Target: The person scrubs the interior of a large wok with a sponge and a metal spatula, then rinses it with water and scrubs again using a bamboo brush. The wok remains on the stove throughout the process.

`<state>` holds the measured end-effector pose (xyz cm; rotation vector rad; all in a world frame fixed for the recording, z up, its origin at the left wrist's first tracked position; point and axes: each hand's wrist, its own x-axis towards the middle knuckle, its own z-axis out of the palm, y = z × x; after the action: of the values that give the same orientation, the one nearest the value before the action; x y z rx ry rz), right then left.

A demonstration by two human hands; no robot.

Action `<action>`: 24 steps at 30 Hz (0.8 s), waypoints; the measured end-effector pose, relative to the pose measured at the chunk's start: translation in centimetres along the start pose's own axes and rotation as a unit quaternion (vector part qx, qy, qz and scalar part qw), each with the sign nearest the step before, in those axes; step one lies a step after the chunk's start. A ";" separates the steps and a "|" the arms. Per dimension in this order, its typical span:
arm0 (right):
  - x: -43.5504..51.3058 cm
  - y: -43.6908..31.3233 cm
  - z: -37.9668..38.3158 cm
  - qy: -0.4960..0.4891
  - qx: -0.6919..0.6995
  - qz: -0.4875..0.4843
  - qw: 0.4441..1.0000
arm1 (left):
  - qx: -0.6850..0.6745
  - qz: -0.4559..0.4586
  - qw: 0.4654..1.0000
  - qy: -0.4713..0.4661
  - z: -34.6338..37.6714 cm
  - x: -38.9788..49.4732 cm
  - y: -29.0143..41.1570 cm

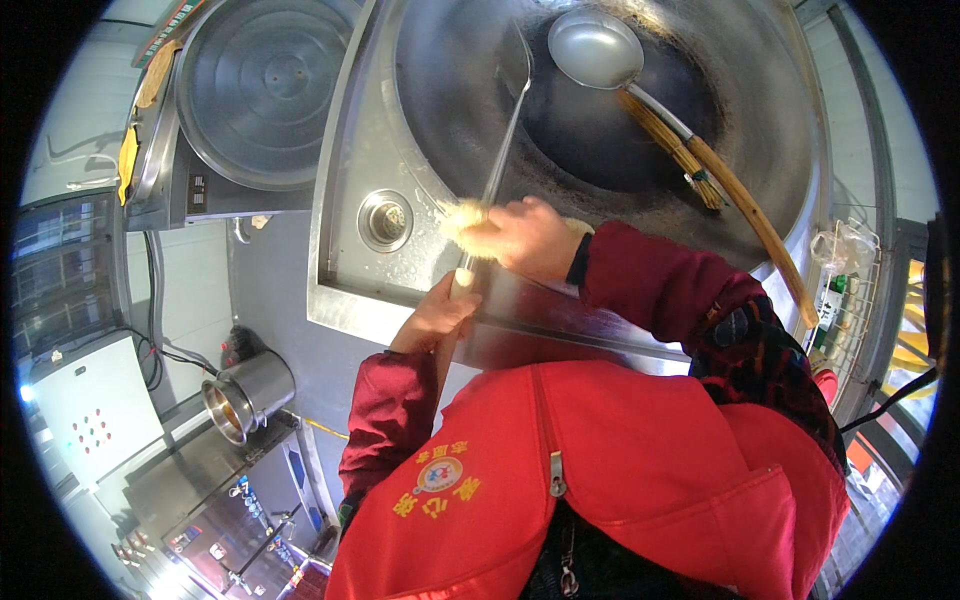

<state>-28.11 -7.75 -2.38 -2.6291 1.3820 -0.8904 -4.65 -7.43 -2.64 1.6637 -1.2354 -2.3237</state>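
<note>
My left hand (437, 316) grips the wooden handle of a long metal utensil (504, 150), whose flat head, perhaps a spatula, lies over the left side of a large wok (465, 112). Wrapped about the metal shaft just above that handle is a pale yellow cloth or scrubbing pad (468, 229), which my right hand (536, 238) presses on. Farther in, a big metal ladle (596, 49) rests in the wok, its long wooden handle reaching over the right rim. A bamboo wok brush (667, 150) lies beside the ladle.
A round drain strainer (385, 220) is set in the steel stove top left of the wok. Another large cooking vessel with a round lid (274, 86) stands at upper left. On the right hangs a wire rack (855, 300) with bottles. Metal pots (251, 394) sit lower left.
</note>
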 end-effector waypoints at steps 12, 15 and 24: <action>0.4 6.5 1.6 0.028 0.054 0.193 0.979 | 0.176 0.072 0.971 0.145 2.0 -1.0 0.4; -0.2 -0.1 0.4 0.070 0.216 0.058 0.972 | 0.263 0.100 0.942 0.184 2.3 -0.2 0.0; 1.2 8.7 0.7 -0.073 0.003 0.287 0.955 | 0.361 0.189 0.884 0.229 2.6 -0.5 -0.2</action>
<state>-33.73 -14.04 -4.91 -2.0347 1.9287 -0.6023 -6.42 -5.57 -2.08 1.7443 -2.1847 -1.1901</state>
